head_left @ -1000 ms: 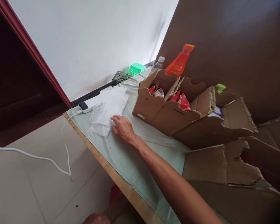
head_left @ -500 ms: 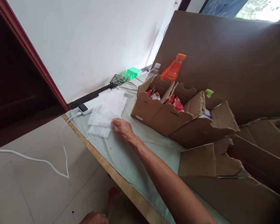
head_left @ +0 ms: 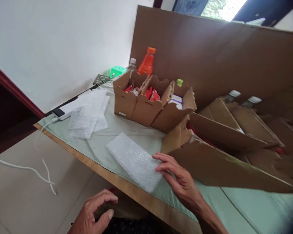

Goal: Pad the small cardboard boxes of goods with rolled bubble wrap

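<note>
Flat right grip (head_left: 182, 182), fingers spread wide and closed on nothing: fingertips (head_left: 158, 157) press the near end of a bubble wrap sheet (head_left: 134, 161). Sheet is a thin white rectangle with a dimpled texture. It lies flat and askew near the front edge of the desk (head_left: 141, 198), one corner just over the edge.

Left grip (head_left: 92, 211) is below the front edge, fingers curled halfway over something brown and blurred; cannot tell if it holds it.

Desk has a raw wood edge and a smooth pale green cloth (head_left: 122, 131) on top. A torn corrugated cardboard tray (head_left: 222, 165) with ragged rims sits just beside the right grip.

Toward the left end lies a crumpled bubble wrap pile (head_left: 88, 113), with a white slab-shaped device (head_left: 62, 113) at the left edge and its white cable (head_left: 21, 167) hanging to the tiled floor.

Mid-desk stands a cardboard divider box (head_left: 136, 109), holding glossy red packets (head_left: 152, 94) and a green-capped bottle (head_left: 179, 83). Behind it are an orange plastic bottle (head_left: 147, 63) and a tall upright cardboard sheet (head_left: 210, 55) along the back edge.
</note>
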Tool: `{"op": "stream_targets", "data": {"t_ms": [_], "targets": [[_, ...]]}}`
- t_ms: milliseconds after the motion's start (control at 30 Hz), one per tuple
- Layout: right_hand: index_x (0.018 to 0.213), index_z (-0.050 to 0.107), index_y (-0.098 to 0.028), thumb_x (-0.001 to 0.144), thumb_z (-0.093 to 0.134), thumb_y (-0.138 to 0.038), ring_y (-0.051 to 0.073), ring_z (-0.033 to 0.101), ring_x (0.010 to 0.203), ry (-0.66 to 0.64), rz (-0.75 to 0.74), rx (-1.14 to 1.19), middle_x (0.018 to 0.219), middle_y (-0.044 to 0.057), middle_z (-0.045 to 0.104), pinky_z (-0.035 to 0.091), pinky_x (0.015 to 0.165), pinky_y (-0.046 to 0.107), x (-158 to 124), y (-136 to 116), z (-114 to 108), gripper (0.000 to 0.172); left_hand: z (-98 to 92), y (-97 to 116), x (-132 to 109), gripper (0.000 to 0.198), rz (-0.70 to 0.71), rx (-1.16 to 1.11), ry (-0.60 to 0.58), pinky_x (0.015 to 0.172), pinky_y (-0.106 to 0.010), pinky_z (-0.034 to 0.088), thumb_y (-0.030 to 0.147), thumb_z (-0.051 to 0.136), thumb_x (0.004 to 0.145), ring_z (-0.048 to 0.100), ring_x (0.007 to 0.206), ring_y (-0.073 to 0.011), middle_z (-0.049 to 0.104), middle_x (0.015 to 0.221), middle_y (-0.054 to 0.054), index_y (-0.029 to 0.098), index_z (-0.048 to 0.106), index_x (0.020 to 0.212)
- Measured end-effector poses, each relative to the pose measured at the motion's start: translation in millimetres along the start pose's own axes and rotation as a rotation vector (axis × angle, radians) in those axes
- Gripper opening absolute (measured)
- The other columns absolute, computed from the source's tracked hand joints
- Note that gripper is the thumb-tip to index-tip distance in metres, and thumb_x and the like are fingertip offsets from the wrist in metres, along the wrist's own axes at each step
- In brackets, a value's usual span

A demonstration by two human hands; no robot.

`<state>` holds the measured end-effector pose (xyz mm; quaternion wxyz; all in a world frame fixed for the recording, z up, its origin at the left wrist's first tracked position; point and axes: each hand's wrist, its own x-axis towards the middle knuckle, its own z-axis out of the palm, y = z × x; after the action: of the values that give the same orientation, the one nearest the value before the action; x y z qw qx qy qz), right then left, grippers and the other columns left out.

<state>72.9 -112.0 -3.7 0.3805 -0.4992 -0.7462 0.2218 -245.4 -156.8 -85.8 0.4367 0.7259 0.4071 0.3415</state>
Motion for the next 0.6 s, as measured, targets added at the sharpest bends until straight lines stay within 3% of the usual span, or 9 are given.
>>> {"op": "stream_targets", "data": {"t_ms": [100,233,367,433,533,600], "targets": [[0.083,0.073,-0.028,0.097,0.056,-0.028,0.025,0.072,0.116,0.084,0.259,-0.095,0.124,0.006,0.077,0.058,0.097,0.041,-70,26,-47,0.022,5.1,25,21,0.026,0.173,0.035,0.022,0.077,-0.021,0.061,0.014,0.057,0.095,0.076,0.089,-0.0147,0.078,0.098,0.0,0.029,0.068,0.114],[0.089,0.076,-0.027,0.095,0.052,-0.03,0.027,0.073,0.113,0.241,0.454,-0.274,0.119,0.007,0.078,0.058,0.097,0.045,-130,44,-75,0.024,32.6,52,51,0.027,0.364,0.125,0.034,0.082,-0.025,0.061,0.007,0.056,0.094,0.074,0.094,-0.0162,0.076,0.1,-0.005,0.022,0.067,0.114],[0.097,0.074,-0.026,0.097,0.05,-0.021,0.024,0.073,0.108,0.386,0.361,-0.46,0.119,0.006,0.077,0.056,0.097,0.044,-157,40,-74,0.024,66.2,65,76,0.028,0.483,0.238,-0.057,0.095,-0.036,0.058,0.004,0.055,0.094,0.067,0.11,-0.021,0.072,0.109,-0.01,0.019,0.068,0.114],[0.098,0.072,-0.025,0.098,0.051,-0.017,0.024,0.073,0.106,0.393,0.278,-0.503,0.116,0.006,0.078,0.056,0.093,0.043,-163,36,-69,0.023,78.3,67,86,0.029,0.512,0.314,-0.114,0.099,-0.042,0.056,0.004,0.055,0.093,0.064,0.116,-0.0238,0.071,0.115,-0.011,0.019,0.068,0.115],[0.098,0.071,-0.025,0.096,0.054,-0.01,0.025,0.072,0.106,0.368,0.179,-0.521,0.107,0.003,0.08,0.055,0.086,0.041,-167,30,-62,0.023,84.2,70,91,0.03,0.514,0.368,-0.189,0.1,-0.049,0.055,0.005,0.055,0.094,0.062,0.119,-0.0272,0.071,0.118,-0.01,0.021,0.068,0.115],[0.101,0.071,-0.024,0.094,0.055,-0.007,0.025,0.072,0.107,0.405,0.172,-0.491,0.106,0.003,0.08,0.055,0.088,0.042,-166,24,-59,0.024,79.1,71,80,0.027,0.462,0.311,-0.28,0.1,-0.05,0.056,0.011,0.055,0.097,0.062,0.121,-0.0277,0.071,0.122,-0.01,0.024,0.068,0.118]]}}
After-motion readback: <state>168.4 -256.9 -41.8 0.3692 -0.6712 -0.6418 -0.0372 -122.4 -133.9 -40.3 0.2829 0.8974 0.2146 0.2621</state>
